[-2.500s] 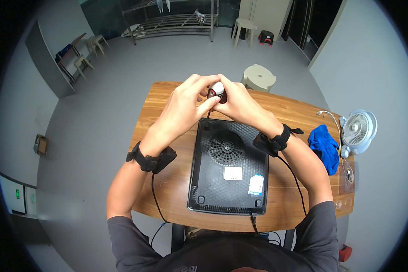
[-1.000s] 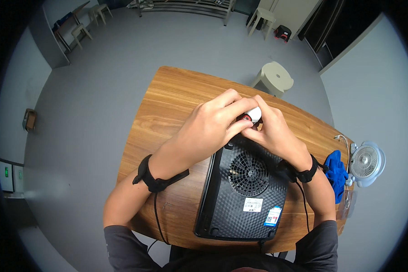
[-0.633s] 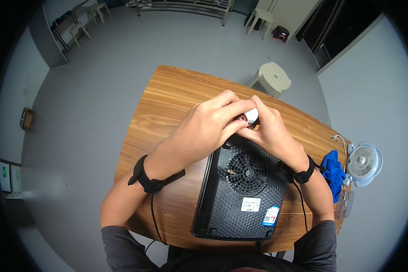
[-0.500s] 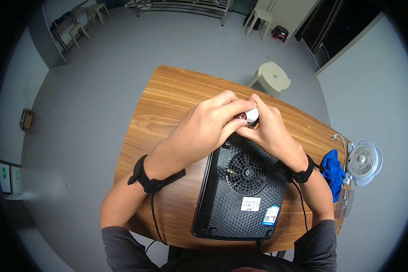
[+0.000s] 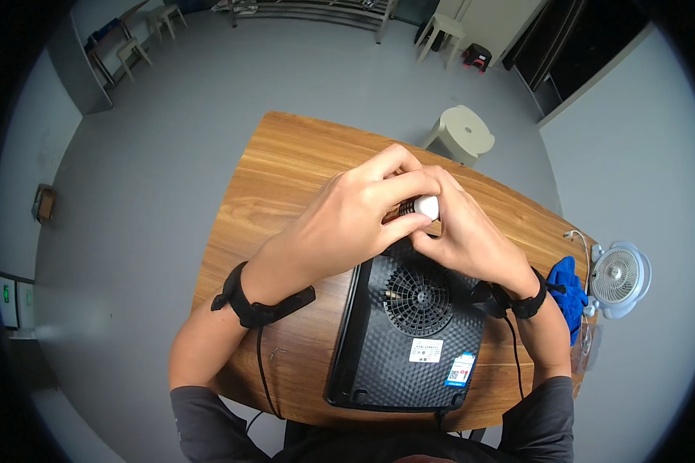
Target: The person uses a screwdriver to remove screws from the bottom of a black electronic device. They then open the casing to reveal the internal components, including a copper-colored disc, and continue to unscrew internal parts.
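Observation:
Above the far edge of the black induction cooker, my two hands meet. The fingers and thumb of my left hand are closed around a small cylindrical thing with a white rounded end and a black ribbed band; its kind is not clear. From the other side my right hand is closed on the same thing, its fingertips partly hidden behind the left fingers. The cooker lies bottom up on the wooden table, showing a round fan grille, two labels and a textured underside.
At the table's right side lie a blue cloth and a white cable, with a small light-blue fan beside them. Tiny metal pieces lie left of the cooker. A cream stool stands beyond the far edge. Cords trail from both wrist straps.
The small thing has turned between my fingers: a red-rimmed part showed before, now the black ribbed band shows. My right hand has shifted slightly, its wrist moving right.

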{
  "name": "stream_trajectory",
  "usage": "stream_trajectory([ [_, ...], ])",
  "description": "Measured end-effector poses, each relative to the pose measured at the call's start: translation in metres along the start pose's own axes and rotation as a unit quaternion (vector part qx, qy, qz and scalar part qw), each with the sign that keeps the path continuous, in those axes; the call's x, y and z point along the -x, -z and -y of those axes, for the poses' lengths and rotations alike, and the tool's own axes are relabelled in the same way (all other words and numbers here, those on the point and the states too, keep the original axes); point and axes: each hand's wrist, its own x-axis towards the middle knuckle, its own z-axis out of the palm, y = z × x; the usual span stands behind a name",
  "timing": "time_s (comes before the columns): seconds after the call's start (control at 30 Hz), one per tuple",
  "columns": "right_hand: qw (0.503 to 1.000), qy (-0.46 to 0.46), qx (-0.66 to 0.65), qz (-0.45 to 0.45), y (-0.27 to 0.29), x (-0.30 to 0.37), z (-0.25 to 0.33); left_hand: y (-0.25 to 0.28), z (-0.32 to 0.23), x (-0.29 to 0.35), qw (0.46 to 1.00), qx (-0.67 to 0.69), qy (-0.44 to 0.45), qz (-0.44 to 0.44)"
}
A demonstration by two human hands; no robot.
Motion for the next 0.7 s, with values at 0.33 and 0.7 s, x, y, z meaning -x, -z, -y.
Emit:
stream_trajectory([
  [0.33, 0.996, -0.089, -0.003, -0.008, -0.004, -0.005, 0.006, 0.004, 0.005, -0.002, 1.000, -0.009, 0.005, 0.010],
  [0.7, 0.997, -0.068, 0.014, 0.037, 0.002, 0.000, -0.001, 0.006, 0.004, -0.004, 1.000, 0.010, -0.004, 0.021],
])
